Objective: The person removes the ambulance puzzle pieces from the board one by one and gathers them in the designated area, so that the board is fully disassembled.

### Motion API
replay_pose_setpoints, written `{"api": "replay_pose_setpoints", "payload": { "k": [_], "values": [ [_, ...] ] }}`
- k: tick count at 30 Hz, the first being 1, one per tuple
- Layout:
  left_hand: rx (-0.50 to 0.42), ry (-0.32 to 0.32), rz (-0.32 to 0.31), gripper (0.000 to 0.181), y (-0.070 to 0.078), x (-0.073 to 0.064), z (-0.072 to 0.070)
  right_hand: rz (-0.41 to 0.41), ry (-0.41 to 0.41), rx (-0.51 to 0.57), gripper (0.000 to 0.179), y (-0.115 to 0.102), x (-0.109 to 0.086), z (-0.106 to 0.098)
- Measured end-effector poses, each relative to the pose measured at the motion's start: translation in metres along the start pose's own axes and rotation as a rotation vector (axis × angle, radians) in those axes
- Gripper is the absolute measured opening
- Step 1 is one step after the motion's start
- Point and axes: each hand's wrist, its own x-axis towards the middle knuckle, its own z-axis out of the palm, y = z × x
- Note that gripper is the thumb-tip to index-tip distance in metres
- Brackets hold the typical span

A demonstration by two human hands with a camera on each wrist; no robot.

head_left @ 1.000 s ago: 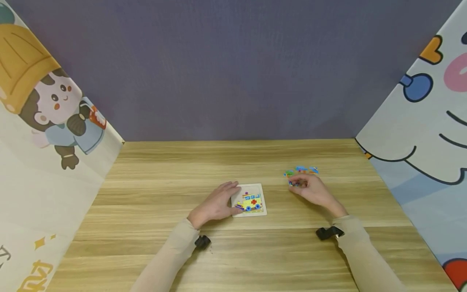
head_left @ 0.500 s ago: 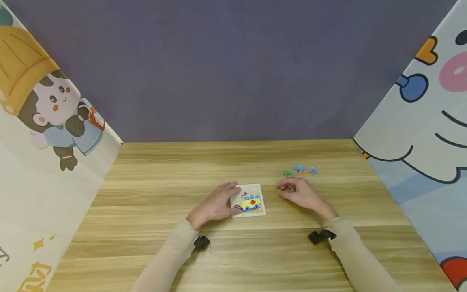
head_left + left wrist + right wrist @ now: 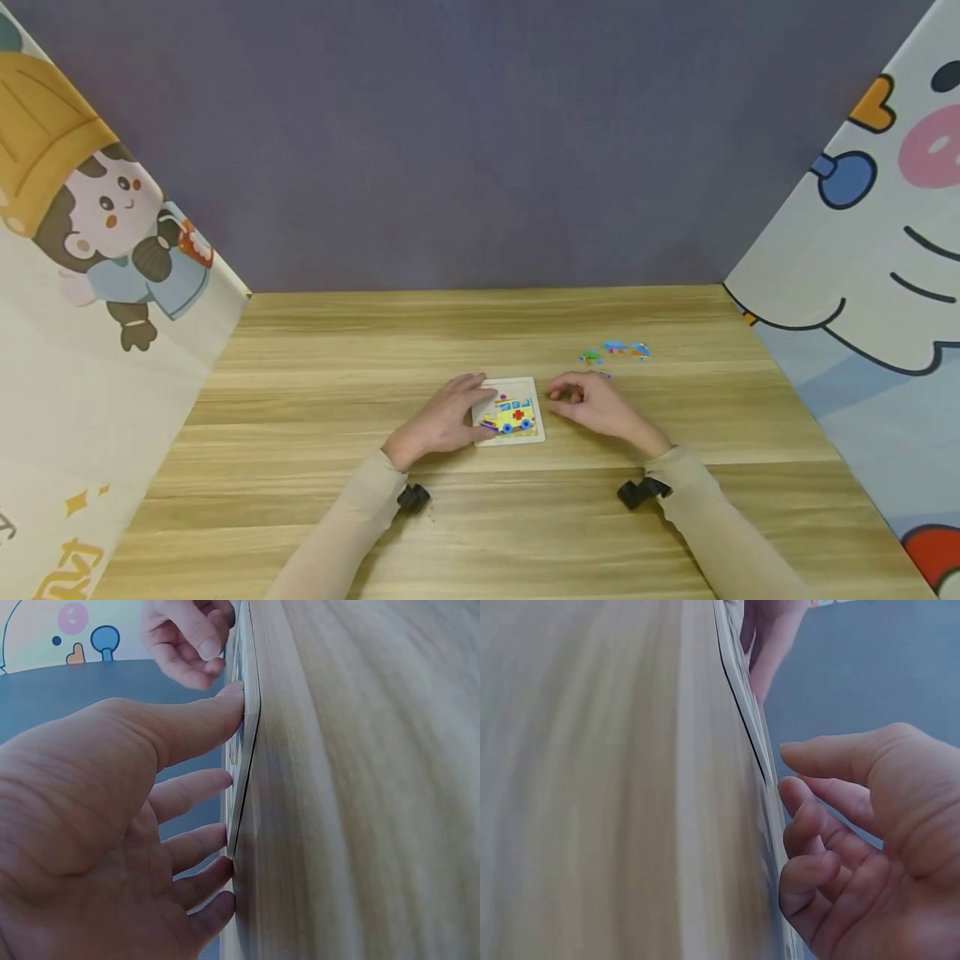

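Observation:
A small square puzzle board (image 3: 536, 387) with a pale frame and a yellow ambulance picture lies flat on the table. My left hand (image 3: 442, 417) rests at its left side, thumb at the near edge and fingers spread toward the far edge. In the left wrist view the left thumb (image 3: 199, 724) touches the board's rim. My right hand (image 3: 596, 408) is just right of the board, its fingers curled and thumb close to the index finger. In the right wrist view the right fingertips (image 3: 799, 799) sit close beside the board's edge; I cannot tell whether they pinch a piece.
Several loose puzzle pieces lie beyond the right hand, among them a green one (image 3: 591, 357), a blue one (image 3: 615, 346) and another blue one (image 3: 641, 350). A smaller piece (image 3: 605, 374) lies right behind the hand. A dark wall (image 3: 480, 150) rises at the table's far edge.
My right hand has moved left, away from the loose pieces to the board's right side, uncovering a small piece. My left hand has stayed on the board.

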Motion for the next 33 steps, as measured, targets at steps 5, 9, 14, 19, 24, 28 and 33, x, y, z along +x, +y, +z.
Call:
{"api": "replay_pose_setpoints", "payload": {
  "k": [5, 9, 14, 19, 24, 28, 33],
  "values": [
    [-0.001, 0.001, 0.015, 0.061, -0.001, 0.001, 0.000, -0.023, -0.041, 0.029, 0.019, -0.009, 0.007, 0.012],
    [-0.001, -0.005, 0.019, 0.057, -0.001, 0.000, -0.001, -0.045, -0.074, 0.021, 0.020, -0.016, 0.011, 0.019],
    [-0.004, -0.019, 0.013, 0.056, -0.001, -0.001, -0.001, -0.073, -0.114, 0.017, 0.021, -0.020, 0.014, 0.026],
    [-0.006, -0.019, 0.018, 0.056, -0.001, -0.001, -0.001, -0.084, -0.134, 0.008, 0.024, -0.021, 0.017, 0.029],
    [-0.014, -0.011, 0.025, 0.055, -0.001, 0.000, -0.001, -0.093, -0.166, 0.008, 0.028, -0.025, 0.017, 0.028],
    [-0.028, -0.008, 0.028, 0.053, -0.001, 0.000, -0.001, -0.089, -0.175, 0.010, 0.032, -0.027, 0.017, 0.028],
    [-0.041, -0.003, 0.029, 0.051, -0.001, 0.000, -0.001, -0.070, -0.178, -0.002, 0.036, -0.032, 0.017, 0.029]
  ]
}}
